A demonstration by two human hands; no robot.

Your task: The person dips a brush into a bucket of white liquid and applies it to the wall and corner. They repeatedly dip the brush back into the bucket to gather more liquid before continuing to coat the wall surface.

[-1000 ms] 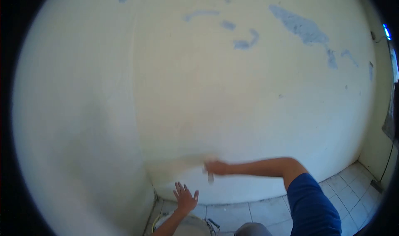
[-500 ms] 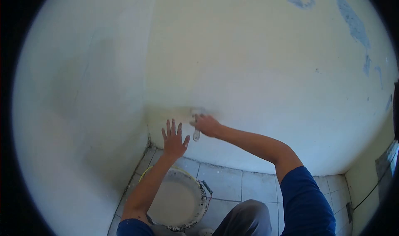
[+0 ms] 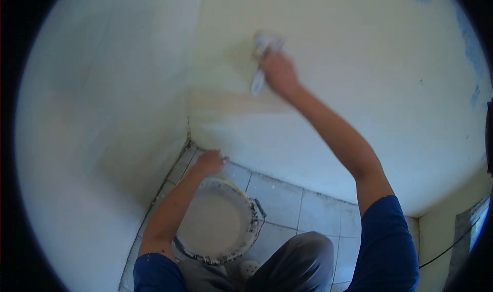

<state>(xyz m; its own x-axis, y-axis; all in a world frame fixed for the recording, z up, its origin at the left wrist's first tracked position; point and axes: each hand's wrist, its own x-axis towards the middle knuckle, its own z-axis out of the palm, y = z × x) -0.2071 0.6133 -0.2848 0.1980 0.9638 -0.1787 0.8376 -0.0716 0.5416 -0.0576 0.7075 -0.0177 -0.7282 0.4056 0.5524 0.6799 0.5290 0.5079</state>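
Note:
My right hand (image 3: 280,72) grips a paintbrush (image 3: 258,81) by its pale handle, high against the cream wall (image 3: 328,50). The brush head is up, smeared by motion. Low down near the wall's foot, my left hand (image 3: 210,162) has its fingers curled in, and nothing shows in them. Just below that hand stands a round bucket (image 3: 252,230) with a dark-spattered rim. It holds pale, creamy paint (image 3: 213,225).
A second wall (image 3: 92,153) meets the painted one in a corner at the left. Grey tiles (image 3: 277,199) cover the floor. My bent knee (image 3: 308,251) is beside the bucket. Bluish bare patches (image 3: 470,40) mark the wall's upper right, and a dark cable (image 3: 452,243) hangs at the right.
My right hand has moved up the wall with the paintbrush. My left hand has dropped a little and gone from spread fingers to curled ones. The view has shifted slightly.

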